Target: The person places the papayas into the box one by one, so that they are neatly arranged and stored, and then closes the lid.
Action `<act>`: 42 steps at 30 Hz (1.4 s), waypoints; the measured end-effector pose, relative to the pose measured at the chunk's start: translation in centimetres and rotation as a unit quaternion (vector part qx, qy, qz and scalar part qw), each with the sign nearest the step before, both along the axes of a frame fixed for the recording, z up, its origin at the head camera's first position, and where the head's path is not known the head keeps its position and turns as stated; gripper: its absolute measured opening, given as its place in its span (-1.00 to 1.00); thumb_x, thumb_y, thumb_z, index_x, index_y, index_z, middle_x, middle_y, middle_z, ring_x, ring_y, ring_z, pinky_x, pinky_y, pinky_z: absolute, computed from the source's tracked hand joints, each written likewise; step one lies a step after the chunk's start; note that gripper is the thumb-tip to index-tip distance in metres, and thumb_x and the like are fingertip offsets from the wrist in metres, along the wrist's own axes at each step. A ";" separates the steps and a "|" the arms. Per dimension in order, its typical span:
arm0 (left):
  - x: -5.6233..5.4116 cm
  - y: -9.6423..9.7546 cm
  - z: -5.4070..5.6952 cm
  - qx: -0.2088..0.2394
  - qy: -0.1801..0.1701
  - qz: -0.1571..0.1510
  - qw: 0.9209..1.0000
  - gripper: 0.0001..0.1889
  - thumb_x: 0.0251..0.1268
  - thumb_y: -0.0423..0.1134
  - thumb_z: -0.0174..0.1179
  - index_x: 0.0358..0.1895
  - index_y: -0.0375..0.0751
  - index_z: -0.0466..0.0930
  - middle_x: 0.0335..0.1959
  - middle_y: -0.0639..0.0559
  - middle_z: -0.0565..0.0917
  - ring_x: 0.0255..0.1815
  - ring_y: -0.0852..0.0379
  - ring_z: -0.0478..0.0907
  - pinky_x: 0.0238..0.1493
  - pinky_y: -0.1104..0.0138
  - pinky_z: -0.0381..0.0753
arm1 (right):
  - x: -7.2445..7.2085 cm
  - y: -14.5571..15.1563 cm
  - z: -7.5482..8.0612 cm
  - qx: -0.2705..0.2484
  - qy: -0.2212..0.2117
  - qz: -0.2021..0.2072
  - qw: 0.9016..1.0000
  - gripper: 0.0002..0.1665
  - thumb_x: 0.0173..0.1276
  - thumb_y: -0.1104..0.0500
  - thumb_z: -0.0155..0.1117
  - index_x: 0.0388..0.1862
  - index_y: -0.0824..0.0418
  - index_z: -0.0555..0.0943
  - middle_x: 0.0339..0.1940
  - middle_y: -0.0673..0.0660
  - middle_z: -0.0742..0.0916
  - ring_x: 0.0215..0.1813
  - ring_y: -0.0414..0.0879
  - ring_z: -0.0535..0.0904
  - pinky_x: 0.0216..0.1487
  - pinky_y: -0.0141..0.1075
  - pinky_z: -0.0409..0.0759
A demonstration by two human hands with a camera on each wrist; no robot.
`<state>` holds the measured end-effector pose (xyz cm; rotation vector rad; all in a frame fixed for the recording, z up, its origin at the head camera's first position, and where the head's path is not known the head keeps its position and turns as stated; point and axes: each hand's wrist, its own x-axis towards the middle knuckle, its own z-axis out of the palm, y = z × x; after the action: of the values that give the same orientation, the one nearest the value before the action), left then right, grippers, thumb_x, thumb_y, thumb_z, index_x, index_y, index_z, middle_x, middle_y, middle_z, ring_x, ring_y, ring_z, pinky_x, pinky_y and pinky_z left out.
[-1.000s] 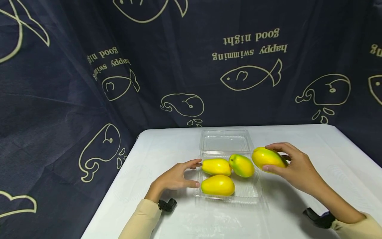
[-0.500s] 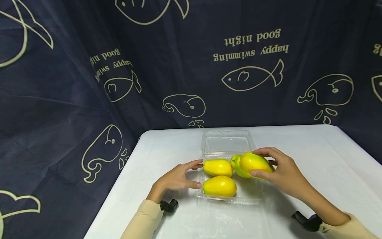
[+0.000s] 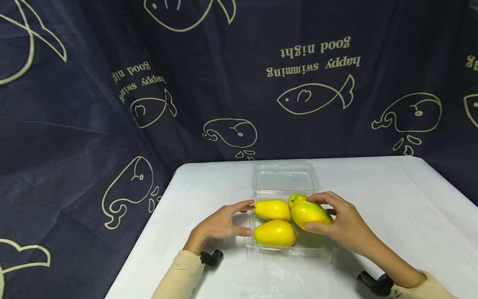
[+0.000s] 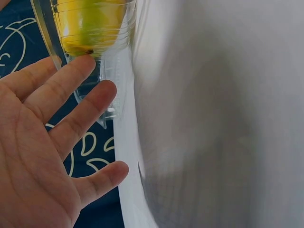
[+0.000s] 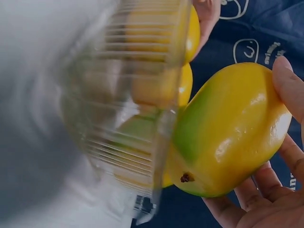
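My right hand (image 3: 345, 222) grips a yellow-green mango (image 3: 311, 214), thumb on the near side and fingers on the far side. That mango is over the right half of a clear plastic clamshell box (image 3: 313, 245); in the right wrist view it overlaps the box's wall. Partly behind it lies another mango (image 3: 296, 198) with a green end. Two yellow mangoes, one at the back (image 3: 272, 209) and one at the front (image 3: 274, 233), lie side by side in the box's left half. My left hand (image 3: 222, 222) has its fingers spread, fingertips right at the box's left side.
The box's lid (image 3: 284, 177) lies open behind its base. Both are on a white-covered table (image 3: 209, 182). Dark blue cloth (image 3: 224, 83) with fish and whale drawings hangs behind and to the left. Each wrist wears a black camera.
My right hand has carried its mango leftward and down, from beside the box to over its right half, now covering much of the green-ended mango. The left hand stays at the box's side.
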<state>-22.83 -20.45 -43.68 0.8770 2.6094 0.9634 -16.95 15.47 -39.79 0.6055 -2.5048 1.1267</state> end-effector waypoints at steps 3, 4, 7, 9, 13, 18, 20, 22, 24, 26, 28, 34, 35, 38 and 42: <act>0.0 0.0 0.0 0.000 0.003 0.001 1.000 -0.03 0.12 0.24 0.39 0.59 0.23 0.11 0.40 0.36 0.48 0.46 0.18 0.38 0.47 -0.07 0.31 | 0.1 -0.3 -0.5 -0.003 -0.008 0.002 1.000 -0.30 -0.05 -0.11 0.67 0.11 -0.07 0.62 0.08 -0.14 0.69 0.06 -0.32 0.59 -0.05 -0.32 0.69; 0.0 0.0 0.0 0.000 0.005 0.001 1.000 -0.04 0.13 0.24 0.39 0.59 0.23 0.11 0.40 0.34 0.49 0.46 0.17 0.37 0.47 -0.08 0.31 | 0.2 -0.3 -0.7 -0.003 -0.011 0.002 1.000 -0.30 -0.04 -0.11 0.67 0.11 -0.06 0.62 0.08 -0.13 0.69 0.07 -0.29 0.60 -0.04 -0.29 0.70; 0.0 0.0 0.0 0.000 0.007 0.000 1.000 -0.04 0.13 0.25 0.38 0.59 0.24 0.11 0.40 0.31 0.49 0.47 0.16 0.36 0.48 -0.09 0.30 | 0.2 -0.4 -1.2 -0.003 -0.020 0.001 1.000 -0.29 -0.04 -0.14 0.65 0.12 -0.07 0.61 0.08 -0.12 0.69 0.08 -0.22 0.61 -0.04 -0.25 0.71; -0.1 0.0 0.0 -0.001 0.007 -0.001 1.000 -0.04 0.13 0.25 0.38 0.59 0.25 0.10 0.40 0.32 0.49 0.47 0.16 0.36 0.48 -0.08 0.30 | 0.3 -0.5 -1.4 -0.001 -0.023 0.001 1.000 -0.29 -0.04 -0.15 0.65 0.12 -0.08 0.61 0.08 -0.14 0.68 0.08 -0.23 0.60 -0.04 -0.25 0.71; -0.1 -0.1 -0.1 -0.002 0.003 -0.001 1.000 -0.04 0.13 0.26 0.38 0.59 0.27 0.09 0.40 0.36 0.48 0.47 0.18 0.36 0.49 -0.08 0.29 | 0.4 -0.7 -1.9 0.005 -0.020 0.007 1.000 -0.28 -0.07 -0.16 0.66 0.11 -0.09 0.61 0.07 -0.15 0.67 0.09 -0.24 0.59 -0.06 -0.28 0.70; 0.0 0.0 -0.1 -0.003 0.000 -0.002 1.000 -0.04 0.13 0.26 0.38 0.59 0.26 0.09 0.41 0.34 0.47 0.47 0.17 0.36 0.48 -0.09 0.29 | 0.4 -0.9 -2.3 0.002 -0.022 0.007 1.000 -0.26 -0.09 -0.14 0.68 0.11 -0.06 0.61 0.08 -0.13 0.67 0.09 -0.19 0.60 -0.06 -0.28 0.71; 0.0 0.0 -0.1 -0.004 0.000 -0.003 1.000 -0.03 0.13 0.26 0.37 0.59 0.26 0.09 0.41 0.34 0.47 0.47 0.17 0.36 0.48 -0.09 0.30 | 0.5 -0.9 -2.4 0.000 -0.030 0.008 1.000 -0.25 -0.09 -0.15 0.67 0.12 -0.06 0.60 0.08 -0.15 0.66 0.10 -0.21 0.59 -0.04 -0.29 0.71; 0.0 0.0 -0.1 -0.004 0.001 -0.003 1.000 -0.03 0.13 0.26 0.38 0.59 0.25 0.09 0.41 0.33 0.48 0.48 0.17 0.36 0.48 -0.09 0.29 | 0.5 -0.9 -2.4 -0.003 -0.036 0.011 0.999 -0.24 -0.09 -0.16 0.67 0.12 -0.05 0.60 0.08 -0.14 0.65 0.10 -0.21 0.59 -0.02 -0.27 0.72; 0.0 0.0 0.0 -0.004 0.001 -0.003 1.000 -0.03 0.13 0.26 0.38 0.59 0.24 0.09 0.40 0.34 0.48 0.48 0.17 0.36 0.48 -0.08 0.30 | 0.5 -0.9 -2.5 -0.006 -0.043 0.015 0.999 -0.24 -0.09 -0.16 0.67 0.12 -0.05 0.59 0.07 -0.14 0.65 0.10 -0.21 0.58 -0.01 -0.25 0.72; -0.1 -0.1 0.0 -0.004 0.002 -0.003 1.000 -0.03 0.13 0.26 0.38 0.59 0.24 0.09 0.40 0.35 0.47 0.48 0.17 0.36 0.48 -0.08 0.29 | 0.6 -0.9 -2.6 -0.007 -0.047 0.016 0.999 -0.24 -0.09 -0.17 0.67 0.12 -0.05 0.59 0.06 -0.13 0.64 0.10 -0.20 0.58 0.01 -0.24 0.72; -0.1 -0.1 0.0 -0.002 0.002 -0.004 1.000 -0.03 0.13 0.25 0.38 0.59 0.23 0.09 0.40 0.35 0.48 0.48 0.17 0.35 0.49 -0.08 0.29 | 0.6 -0.9 -2.7 -0.004 -0.049 0.015 0.999 -0.24 -0.09 -0.17 0.67 0.12 -0.06 0.58 0.06 -0.13 0.64 0.11 -0.21 0.58 0.04 -0.23 0.72; -0.1 0.0 -0.1 -0.004 0.003 -0.001 1.000 -0.03 0.12 0.26 0.38 0.59 0.26 0.09 0.40 0.34 0.48 0.48 0.17 0.35 0.49 -0.08 0.29 | 0.8 -0.6 -3.2 0.018 -0.040 0.009 0.999 -0.23 -0.09 -0.20 0.66 0.11 -0.06 0.57 0.04 -0.15 0.63 0.10 -0.26 0.57 0.09 -0.26 0.69; -0.1 0.0 -0.1 -0.003 0.003 -0.001 1.000 -0.03 0.12 0.26 0.38 0.59 0.26 0.09 0.40 0.34 0.48 0.48 0.17 0.35 0.49 -0.08 0.28 | 0.8 -0.5 -3.3 0.022 -0.038 0.009 0.999 -0.23 -0.09 -0.20 0.66 0.10 -0.05 0.57 0.04 -0.15 0.63 0.09 -0.26 0.57 0.09 -0.27 0.69; 0.0 0.0 0.0 -0.003 0.003 -0.001 1.000 -0.03 0.12 0.25 0.38 0.59 0.27 0.09 0.40 0.34 0.48 0.48 0.17 0.35 0.49 -0.09 0.28 | 0.9 -0.4 -3.6 0.029 -0.030 0.011 0.999 -0.22 -0.10 -0.19 0.67 0.09 -0.03 0.55 0.03 -0.15 0.62 0.07 -0.28 0.57 0.08 -0.29 0.69; 0.0 0.0 -0.1 -0.002 0.001 -0.001 1.000 -0.03 0.12 0.25 0.39 0.59 0.26 0.09 0.41 0.31 0.48 0.48 0.16 0.35 0.49 -0.09 0.28 | 0.9 -0.3 -3.8 0.030 -0.021 0.016 0.999 -0.21 -0.10 -0.18 0.67 0.09 -0.01 0.53 0.02 -0.15 0.61 0.06 -0.29 0.56 0.08 -0.30 0.69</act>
<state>-22.83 -20.41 -43.75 0.8796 2.6115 0.9574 -16.01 15.20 -43.62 0.6469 -2.5813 1.0891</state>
